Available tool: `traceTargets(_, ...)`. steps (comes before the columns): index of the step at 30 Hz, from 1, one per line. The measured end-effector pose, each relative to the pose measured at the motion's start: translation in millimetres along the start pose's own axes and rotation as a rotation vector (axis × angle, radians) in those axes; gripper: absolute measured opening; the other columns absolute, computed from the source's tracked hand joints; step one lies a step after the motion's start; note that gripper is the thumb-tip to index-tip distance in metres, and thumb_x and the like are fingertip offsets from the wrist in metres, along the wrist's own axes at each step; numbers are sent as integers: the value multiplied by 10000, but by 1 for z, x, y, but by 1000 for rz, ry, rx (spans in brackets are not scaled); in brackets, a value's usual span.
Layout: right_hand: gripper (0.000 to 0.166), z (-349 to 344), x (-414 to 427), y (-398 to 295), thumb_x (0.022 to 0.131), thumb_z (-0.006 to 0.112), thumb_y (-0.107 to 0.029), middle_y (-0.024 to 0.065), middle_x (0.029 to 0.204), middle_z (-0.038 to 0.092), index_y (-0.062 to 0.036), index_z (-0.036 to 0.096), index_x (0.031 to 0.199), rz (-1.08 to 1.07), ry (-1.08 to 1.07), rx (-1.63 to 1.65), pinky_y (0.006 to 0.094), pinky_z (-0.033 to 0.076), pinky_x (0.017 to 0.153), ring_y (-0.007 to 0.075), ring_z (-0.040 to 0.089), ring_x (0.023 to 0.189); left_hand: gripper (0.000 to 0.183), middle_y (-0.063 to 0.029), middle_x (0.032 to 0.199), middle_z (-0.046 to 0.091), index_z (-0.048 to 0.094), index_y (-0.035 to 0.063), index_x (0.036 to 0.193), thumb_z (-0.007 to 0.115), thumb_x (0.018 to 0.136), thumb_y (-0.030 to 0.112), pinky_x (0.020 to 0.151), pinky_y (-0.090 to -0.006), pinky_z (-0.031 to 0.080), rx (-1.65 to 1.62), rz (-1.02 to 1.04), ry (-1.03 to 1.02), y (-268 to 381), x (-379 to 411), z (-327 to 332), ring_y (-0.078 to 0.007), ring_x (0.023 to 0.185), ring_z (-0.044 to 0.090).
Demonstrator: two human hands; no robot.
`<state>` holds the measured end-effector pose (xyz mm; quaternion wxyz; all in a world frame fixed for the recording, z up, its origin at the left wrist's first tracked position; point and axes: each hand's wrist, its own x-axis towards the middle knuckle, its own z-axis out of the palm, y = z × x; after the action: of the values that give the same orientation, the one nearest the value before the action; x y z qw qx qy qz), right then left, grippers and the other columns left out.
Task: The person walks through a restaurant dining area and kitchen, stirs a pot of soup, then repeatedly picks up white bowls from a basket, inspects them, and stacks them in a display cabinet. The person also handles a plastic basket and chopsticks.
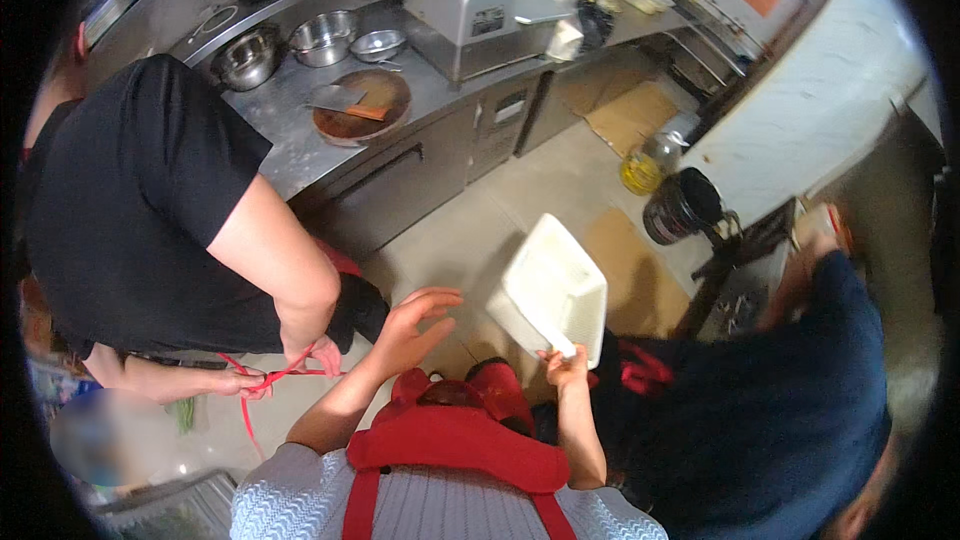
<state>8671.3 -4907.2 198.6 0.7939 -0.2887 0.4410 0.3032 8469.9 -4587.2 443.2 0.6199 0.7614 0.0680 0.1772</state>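
My right hand (pixel 566 367) grips a white rectangular plastic basket (pixel 553 281) by its near rim. The basket is tilted above the tiled floor, and its visible inside holds nothing I can make out. To the left of it, my left hand (pixel 416 326) is raised with its fingers apart and holds nothing. Below both hands hangs the red apron (pixel 457 450) that I wear over a light knitted top.
A person in a black T-shirt (pixel 142 217) at left handles red apron ties (pixel 281 373). Close on the right stands another person in dark clothing (pixel 757 405). A steel counter (pixel 274 154) bears a round chopping board (pixel 390 90) with a cleaver (pixel 335 98). A black bucket (pixel 679 206) stands ahead right.
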Motion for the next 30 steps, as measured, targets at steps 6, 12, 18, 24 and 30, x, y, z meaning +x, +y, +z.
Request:
traceTargets(6, 633, 82, 48, -88, 693, 599, -337, 331, 949, 530, 88, 480, 1147, 24, 41, -26, 157, 504, 410, 189, 566, 568, 301, -80, 1217, 545, 590, 38, 1132, 565, 838, -19, 912, -310, 462, 53, -10, 119, -25, 111, 4, -185, 1112, 544)
traceTargets(12, 732, 188, 110, -164, 726, 641, -406, 381, 1209, 385, 57, 411, 1243, -25, 83, -60, 180, 521, 447, 196, 556, 621, 287, -99, 1176, 559, 591, 20, 1114, 593, 828, 4, 884, -318, 479, -62, -42, 244, -55, 255, 17, -175, 1084, 552)
traceTargets(18, 574, 298, 134, -258, 796, 514, -370, 226, 1187, 461, -13, 444, 1241, -82, 16, -128, 172, 511, 463, 225, 577, 813, 266, -92, 1151, 558, 589, 21, 1122, 586, 856, 26, 871, -306, 488, -61, -18, 135, -57, 400, 60, -164, 1060, 559)
traceTargets(24, 527, 366, 190, -338, 774, 534, -326, 128, 1182, 558, -54, 481, 1221, -405, -153, -144, 147, 436, 370, 327, 628, 732, 256, -96, 1136, 559, 584, 21, 1126, 592, 873, 62, 849, -317, 504, -142, -118, 44, -102, 527, 102, -187, 1038, 577)
traceTargets(30, 506, 470, 185, -436, 803, 537, -315, 120, 1020, 631, -24, 480, 1213, -529, -207, -177, 149, 413, 342, 346, 656, 742, 282, -113, 1118, 583, 585, 26, 1142, 597, 881, 132, 860, -327, 488, -161, -91, -6, -129, 687, 130, -195, 996, 597)
